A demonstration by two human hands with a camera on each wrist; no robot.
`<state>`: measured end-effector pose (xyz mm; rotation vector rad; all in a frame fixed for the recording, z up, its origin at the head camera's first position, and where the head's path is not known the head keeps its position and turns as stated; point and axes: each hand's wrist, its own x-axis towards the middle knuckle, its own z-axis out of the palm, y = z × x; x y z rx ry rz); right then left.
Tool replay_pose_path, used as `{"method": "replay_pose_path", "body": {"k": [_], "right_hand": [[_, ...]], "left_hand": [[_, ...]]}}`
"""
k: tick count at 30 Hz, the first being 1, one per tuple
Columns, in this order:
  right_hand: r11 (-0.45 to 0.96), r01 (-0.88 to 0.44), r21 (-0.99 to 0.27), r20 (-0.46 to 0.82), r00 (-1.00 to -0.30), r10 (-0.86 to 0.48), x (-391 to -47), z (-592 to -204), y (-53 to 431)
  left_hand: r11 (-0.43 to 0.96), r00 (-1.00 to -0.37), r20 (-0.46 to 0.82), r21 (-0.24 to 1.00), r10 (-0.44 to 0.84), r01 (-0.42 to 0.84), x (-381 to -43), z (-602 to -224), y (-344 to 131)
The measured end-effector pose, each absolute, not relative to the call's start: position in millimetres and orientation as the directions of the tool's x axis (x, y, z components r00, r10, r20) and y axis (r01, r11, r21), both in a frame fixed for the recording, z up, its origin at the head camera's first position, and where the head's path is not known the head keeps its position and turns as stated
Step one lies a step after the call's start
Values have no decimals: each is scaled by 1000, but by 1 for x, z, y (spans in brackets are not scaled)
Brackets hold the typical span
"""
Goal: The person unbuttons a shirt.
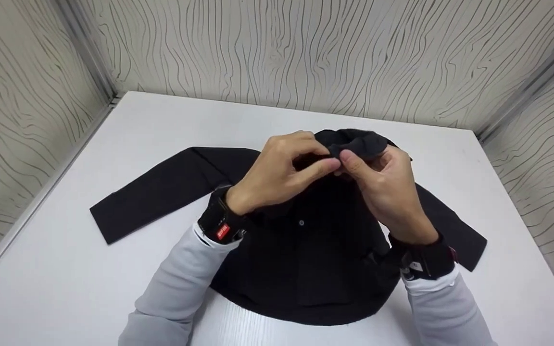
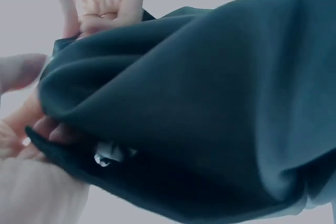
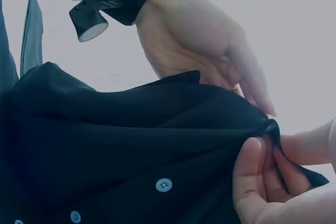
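Observation:
A black long-sleeved button shirt (image 1: 334, 259) lies front up on the table, its collar (image 1: 354, 144) lifted at the far end. My left hand (image 1: 277, 168) pinches the collar edge between thumb and fingers. Close beside it, my right hand (image 1: 390, 192) grips the same edge, thumb on top; the two thumb tips nearly meet. In the right wrist view, the right hand (image 3: 289, 198) has folded cloth between thumb and fingers, and pale buttons (image 3: 164, 184) run along the front. The left wrist view has cloth draped over some fingers of the left hand (image 2: 47, 187).
The white table (image 1: 56, 288) carries the shirt, with one sleeve (image 1: 152, 197) spread to the left and the other (image 1: 455, 230) to the right. Wood-grain patterned panels (image 1: 277, 53) stand behind and at both sides. Black camera bands (image 1: 221, 216) circle both wrists.

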<state>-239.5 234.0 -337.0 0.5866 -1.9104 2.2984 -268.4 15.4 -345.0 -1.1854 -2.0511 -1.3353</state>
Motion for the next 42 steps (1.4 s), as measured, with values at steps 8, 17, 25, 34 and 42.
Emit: {"method": "replay_pose_path", "body": {"k": [8,17,25,34,42], "right_hand": [[-45,-328,-943,331,-932,-144,-237,-335,232],[19,-325,-945,317,-932,-173,-234,-336,233],[-128,-341,-931,358,-922,-150,-238,-336,232],[-253,-395,-883,417,-908,-35,-240,-332,232],[-219,-389,-895,409,-911,-51,-240,-336,231]], "left_hand": [[243,-437,791,364,429,899,-266,-347,15],[202,-332,811,266,482,942,-265,-345,14],[219,-393,795,327,462,919,-274,-343,6],[640,-760,474,426,444,639,-285,-336,-35],[700,-808,281,403,518,589,-276,-340,-11]]}}
